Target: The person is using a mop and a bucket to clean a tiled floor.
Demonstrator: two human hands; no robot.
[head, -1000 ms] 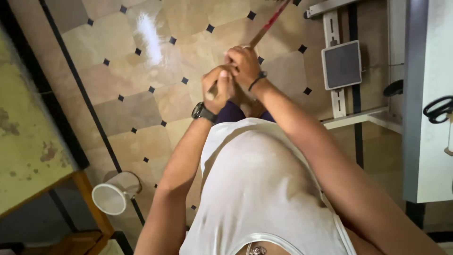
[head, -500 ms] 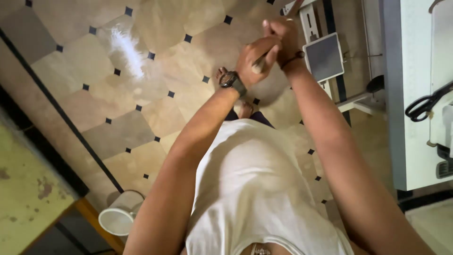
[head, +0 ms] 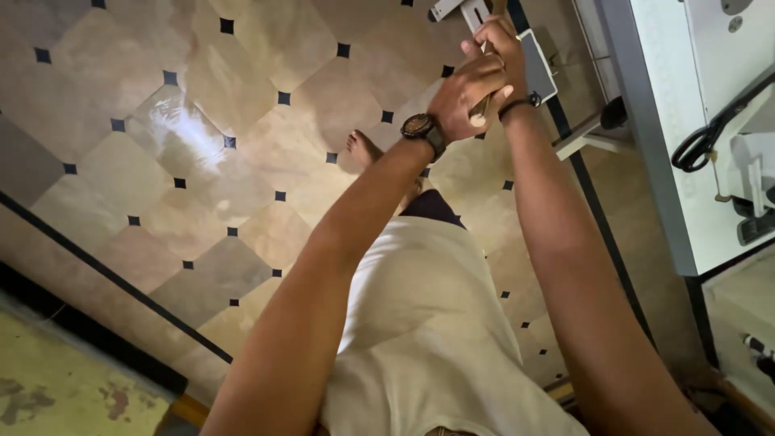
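A tiled floor of beige squares with small dark diamonds fills the view. At right stands a white worktop carrying black scissors. Above the floor, the left hand and right hand each have their grip clamped on a wooden stick, held out in front near the top edge.

Glossy beige tiled floor, white table

Floor: beige and tan tiles with small black diamond insets; black border strip. Shirt: white; wristwatch: black; scissors: black handles.
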